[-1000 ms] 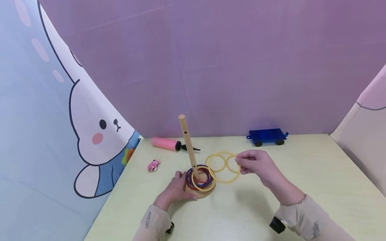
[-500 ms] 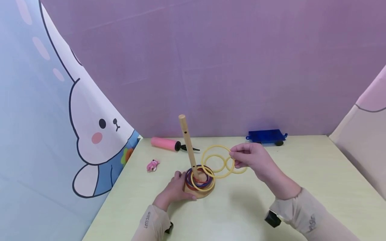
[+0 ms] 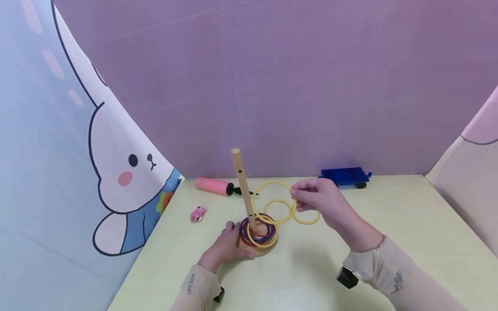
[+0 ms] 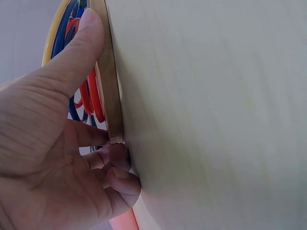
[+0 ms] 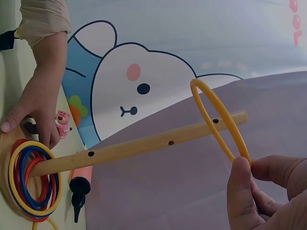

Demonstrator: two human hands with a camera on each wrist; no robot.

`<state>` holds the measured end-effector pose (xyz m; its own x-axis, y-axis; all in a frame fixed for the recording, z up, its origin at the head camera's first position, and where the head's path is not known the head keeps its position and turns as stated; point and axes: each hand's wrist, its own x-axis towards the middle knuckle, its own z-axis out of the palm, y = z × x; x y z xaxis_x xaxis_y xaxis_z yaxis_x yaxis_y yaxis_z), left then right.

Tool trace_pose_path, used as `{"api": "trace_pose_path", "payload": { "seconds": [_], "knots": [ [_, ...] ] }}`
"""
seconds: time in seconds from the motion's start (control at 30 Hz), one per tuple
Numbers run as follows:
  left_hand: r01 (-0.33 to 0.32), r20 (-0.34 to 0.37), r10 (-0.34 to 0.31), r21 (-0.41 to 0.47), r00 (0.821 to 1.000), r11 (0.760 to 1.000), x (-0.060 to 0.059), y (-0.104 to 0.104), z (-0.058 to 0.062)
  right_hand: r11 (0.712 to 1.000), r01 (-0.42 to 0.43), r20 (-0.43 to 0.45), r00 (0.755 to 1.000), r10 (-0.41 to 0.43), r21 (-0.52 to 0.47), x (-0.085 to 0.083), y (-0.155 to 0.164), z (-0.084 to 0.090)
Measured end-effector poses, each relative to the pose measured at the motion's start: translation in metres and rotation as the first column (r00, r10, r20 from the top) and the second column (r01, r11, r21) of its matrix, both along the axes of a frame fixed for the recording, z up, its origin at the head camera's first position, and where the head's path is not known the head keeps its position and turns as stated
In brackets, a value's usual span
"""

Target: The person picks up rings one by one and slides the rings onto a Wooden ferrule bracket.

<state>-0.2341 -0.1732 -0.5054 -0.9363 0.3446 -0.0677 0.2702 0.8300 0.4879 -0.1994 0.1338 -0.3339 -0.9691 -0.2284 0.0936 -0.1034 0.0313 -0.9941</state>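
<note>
Right hand [image 3: 317, 201] — a large yellow ring [image 3: 272, 202] is pinched between thumb and fingertips and held in the air, just right of the wooden peg [image 3: 243, 185] and below its top. In the right wrist view the ring [image 5: 218, 117] is seen tilted, with the peg [image 5: 139, 143] crossing behind it; it is not yet threaded.

Left hand [image 3: 225, 242] — the round wooden base [image 3: 256, 249] is gripped at its edge, thumb [image 4: 76, 48] laid over the rim and the fingers curled against the near side. Yellow, blue and red rings [image 3: 260, 229] are already stacked round the foot of the peg. Two more yellow rings [image 3: 307, 216] lie on the table beside the base, under the right hand.

For the step in hand, it is judged that the ring should be lifted clear above the peg's tip, levelled, centred over it, and only then released; the base is best kept pressed flat, since the peg leans a little.

Surface — a pale yellow-green table [image 3: 389, 224]. A pink pump [image 3: 218, 185], a small pink figure [image 3: 197, 213] and a blue toy wagon [image 3: 345, 177] are set toward the back. Behind, a purple backdrop [image 3: 292, 86]; at left, a panel with a cartoon rabbit [image 3: 128, 172].
</note>
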Motion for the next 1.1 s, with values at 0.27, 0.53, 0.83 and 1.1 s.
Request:
{"api": "trace_pose_path", "payload": {
  "seconds": [0.27,0.53,0.83,1.1],
  "knots": [
    [0.012,-0.021,-0.012,-0.012,1.000,1.000,0.001,0.000,0.002,0.999,-0.021,-0.001,1.000,0.021,-0.032,-0.004,-0.010,0.014],
    [0.012,-0.034,-0.013,-0.023,0.999,1.000,0.002,-0.002,0.001,0.996,-0.023,0.013,1.000,0.024,-0.081,-0.008,-0.021,0.029],
    [0.005,-0.030,-0.006,-0.023,1.000,1.000,0.002,-0.004,0.001,0.994,-0.017,-0.008,1.000,0.016,-0.111,-0.012,-0.032,0.042],
    [0.009,-0.022,-0.009,-0.018,1.000,1.000,0.001,-0.005,0.000,0.986,-0.028,-0.023,0.999,0.024,-0.162,-0.013,-0.039,0.049]
  ]
}}
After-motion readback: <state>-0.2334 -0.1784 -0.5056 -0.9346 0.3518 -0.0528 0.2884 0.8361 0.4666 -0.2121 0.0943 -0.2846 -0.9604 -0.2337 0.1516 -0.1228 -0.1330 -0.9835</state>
